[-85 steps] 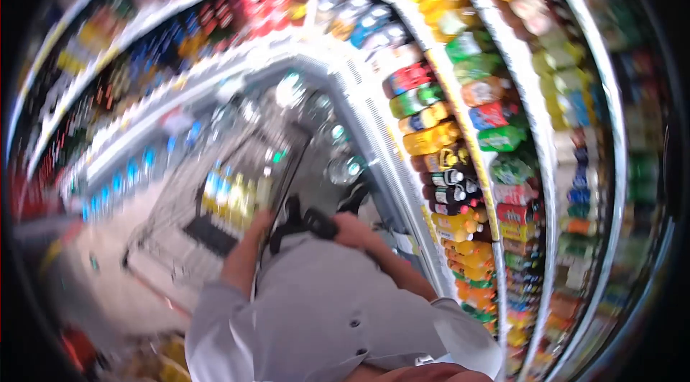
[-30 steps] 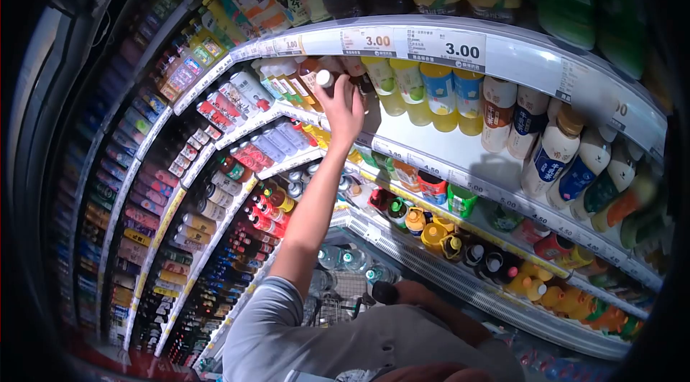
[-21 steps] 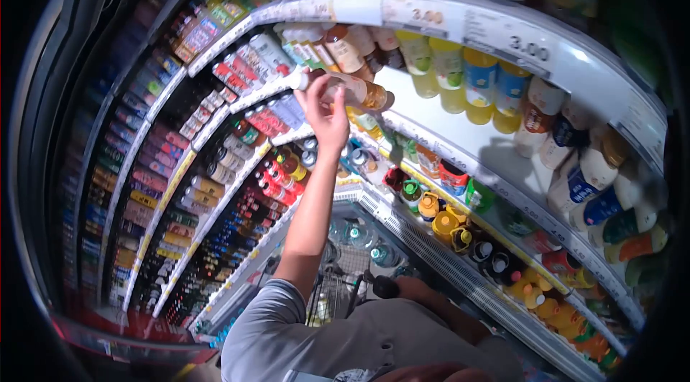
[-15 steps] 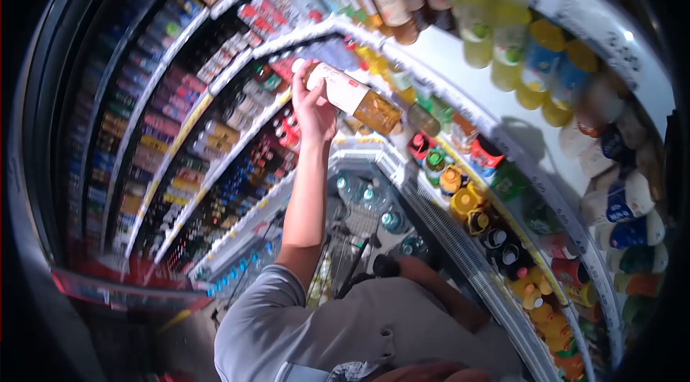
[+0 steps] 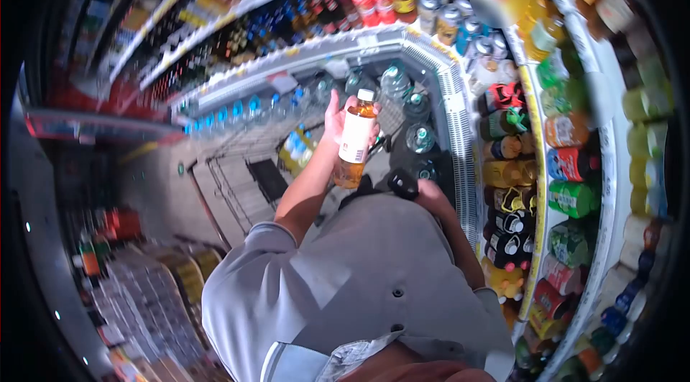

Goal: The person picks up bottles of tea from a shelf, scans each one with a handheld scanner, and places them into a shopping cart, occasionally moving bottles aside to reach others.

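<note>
The open chiller takes up the right side and top of the view. Its tiers are packed with bottles and cans in red, green, yellow and black, and the bottom tier holds clear water bottles seen cap-up. A wire shopping cart stands on the aisle floor in front of the chiller. At its far end it carries a group of bottles with blue caps and yellow contents.

The tea bottle is held in the air above the near end of the cart and just beside the chiller's bottom tier. It stands nearly upright. It has amber liquid, a white label with red print around the middle, and a white cap. The left hand grips it from behind at label height, with the fingers wrapped closed around the body.

The right hand rests against the cart's black handle grip. Its fingers are hidden, so how far they are closed cannot be told.
</note>
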